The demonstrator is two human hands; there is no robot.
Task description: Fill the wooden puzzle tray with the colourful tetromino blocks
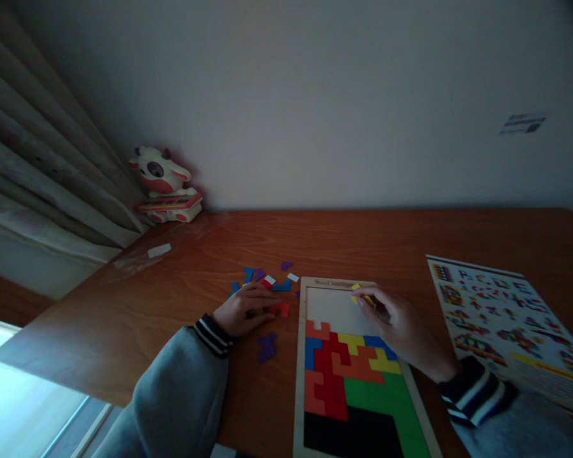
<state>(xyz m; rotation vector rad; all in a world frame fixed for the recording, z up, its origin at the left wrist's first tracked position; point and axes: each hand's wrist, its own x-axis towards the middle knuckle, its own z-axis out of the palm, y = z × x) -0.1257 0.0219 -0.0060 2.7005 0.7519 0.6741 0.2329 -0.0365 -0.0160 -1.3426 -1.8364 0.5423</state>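
Observation:
My right hand (395,321) pinches a yellow puzzle piece (356,288) between thumb and fingertips over the bare upper part of the wooden puzzle board (302,356). Lower in that board lie fitted pieces, among them a black block (348,436), a green block (375,397) and several red, orange, blue and yellow ones. To the left of the frame, my left hand (243,310) rests palm down, fingers stretched over loose pieces, with an orange-red piece (281,310) at its fingertips. What lies under the palm is hidden. A purple piece (267,348) sits just below that hand.
Beyond my left hand are scattered blue (282,286), purple (286,266) and white (293,277) pieces. A printed pattern sheet (510,312) lies right of the board. At the table's back left stands a cow toy with a keyboard (165,184), near a curtain (42,146).

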